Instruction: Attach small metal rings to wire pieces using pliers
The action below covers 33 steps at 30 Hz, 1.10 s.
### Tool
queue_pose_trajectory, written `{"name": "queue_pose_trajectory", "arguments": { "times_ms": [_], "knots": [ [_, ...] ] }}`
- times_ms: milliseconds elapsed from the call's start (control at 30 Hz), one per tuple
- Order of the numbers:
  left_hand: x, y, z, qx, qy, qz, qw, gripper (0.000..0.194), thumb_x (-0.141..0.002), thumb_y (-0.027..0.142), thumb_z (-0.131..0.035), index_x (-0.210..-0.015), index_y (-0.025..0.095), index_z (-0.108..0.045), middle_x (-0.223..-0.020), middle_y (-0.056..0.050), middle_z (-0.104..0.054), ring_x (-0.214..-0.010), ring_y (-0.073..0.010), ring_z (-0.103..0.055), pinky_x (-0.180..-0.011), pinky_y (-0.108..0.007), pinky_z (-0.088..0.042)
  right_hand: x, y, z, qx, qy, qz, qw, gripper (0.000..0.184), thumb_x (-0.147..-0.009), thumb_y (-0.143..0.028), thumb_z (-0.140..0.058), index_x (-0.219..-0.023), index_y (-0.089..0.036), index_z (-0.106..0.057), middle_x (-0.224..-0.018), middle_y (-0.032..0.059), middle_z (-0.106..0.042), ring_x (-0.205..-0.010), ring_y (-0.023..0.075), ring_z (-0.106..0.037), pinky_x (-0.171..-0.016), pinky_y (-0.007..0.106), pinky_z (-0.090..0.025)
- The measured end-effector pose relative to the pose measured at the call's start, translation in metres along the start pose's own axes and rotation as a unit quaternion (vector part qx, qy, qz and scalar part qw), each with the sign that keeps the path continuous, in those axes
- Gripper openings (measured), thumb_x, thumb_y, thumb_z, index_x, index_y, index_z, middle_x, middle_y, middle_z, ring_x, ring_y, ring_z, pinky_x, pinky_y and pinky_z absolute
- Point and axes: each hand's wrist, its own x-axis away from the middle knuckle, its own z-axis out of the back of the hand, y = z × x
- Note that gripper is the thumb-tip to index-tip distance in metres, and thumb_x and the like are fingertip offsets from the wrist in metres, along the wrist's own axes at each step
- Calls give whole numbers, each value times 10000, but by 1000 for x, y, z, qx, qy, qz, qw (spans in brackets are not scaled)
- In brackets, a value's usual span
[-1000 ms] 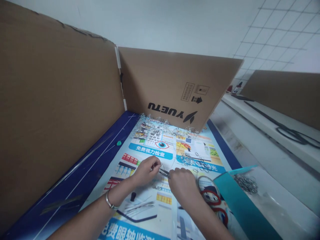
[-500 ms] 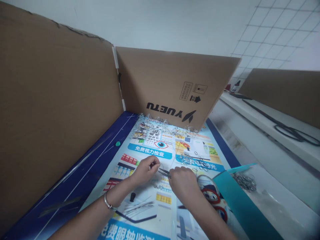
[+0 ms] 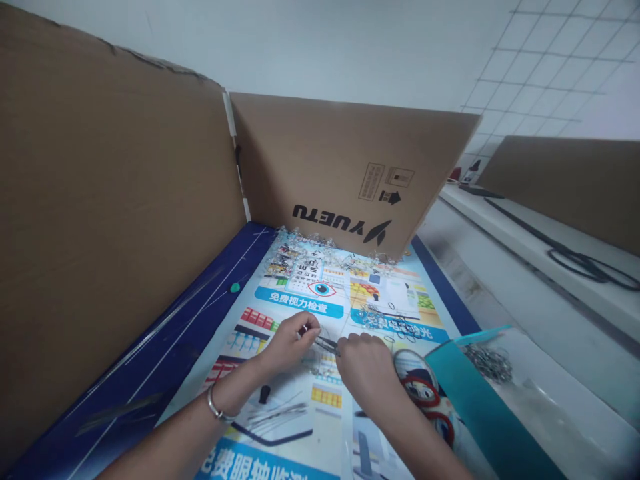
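My right hand [image 3: 365, 363] is closed around a pair of pliers [image 3: 327, 345], whose metal jaws point left. The jaws reach almost to the fingertips of my left hand [image 3: 293, 340]. Thumb and forefinger of that hand are pinched together on a thin wire [image 3: 325, 331], which looks bent into a loop near the pliers' tip; its exact shape is too fine to make out. Below the hands lies a printed sheet [image 3: 280, 393] with pictures and lettering. Several straight wire pieces [image 3: 277, 417] lie on it near my left forearm.
Small wire pieces [image 3: 320, 250] lie scattered along the cardboard panel [image 3: 350, 153] at the back. More wire loops [image 3: 395, 323] sit right of my hands. A teal-edged box [image 3: 465, 373] holding a metal pile [image 3: 487, 362] stands at right. Cardboard [image 3: 110, 200] walls the left side.
The pliers' jaws have turned slightly and sit a little closer to my left fingertips. Both hands stay in nearly the same place.
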Motion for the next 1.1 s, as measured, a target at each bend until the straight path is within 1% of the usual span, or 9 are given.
{"name": "queue_pose_trajectory", "arguments": {
  "times_ms": [400, 633, 800, 900, 1100],
  "knots": [
    [2, -1, 2, -27, -32, -50, 998, 116, -846, 184, -415, -766, 166, -498, -738, 8, -512, -688, -105, -461, -653, -214, -362, 1, 2, 1, -5, -18, 5, 1000, 180, -758, -132, -450, -765, -169, -626, -758, 81, -642, -719, 189, -581, -602, 267, -326],
    [2, -1, 3, -44, -40, -61, 996, 122, -845, 158, -402, -754, 169, -482, -749, -2, -516, -699, -112, -462, -655, -222, -362, -1, 1, 1, -7, -29, 7, 1000, 190, -783, -145, -437, -779, -165, -625, -765, 89, -643, -721, 175, -583, -609, 257, -330],
    [1, 1, 3, -54, -45, -73, 995, 133, -847, 149, -395, -747, 170, -480, -752, -4, -516, -712, -113, -465, -664, -224, -363, -1, 1, 3, -5, -19, 6, 1000, 173, -768, -144, -453, -760, -168, -624, -749, 73, -646, -705, 184, -587, -589, 257, -331],
    [1, 2, 4, -71, -52, -85, 993, 143, -845, 141, -381, -748, 172, -480, -753, -8, -520, -725, -119, -463, -671, -230, -366, 0, 0, 3, -13, -18, 6, 1000, 177, -769, -151, -453, -760, -158, -629, -748, 85, -648, -698, 172, -588, -589, 246, -327],
    [1, 1, 6, -111, -71, -115, 985, 190, -846, 131, -322, -771, 179, -490, -756, -22, -526, -733, -133, -461, -673, -245, -371, 1, -1, 7, -14, -21, 12, 1000, 175, -772, -172, -456, -747, -163, -629, -745, 75, -655, -688, 185, -600, -557, 250, -326]
  ]
}}
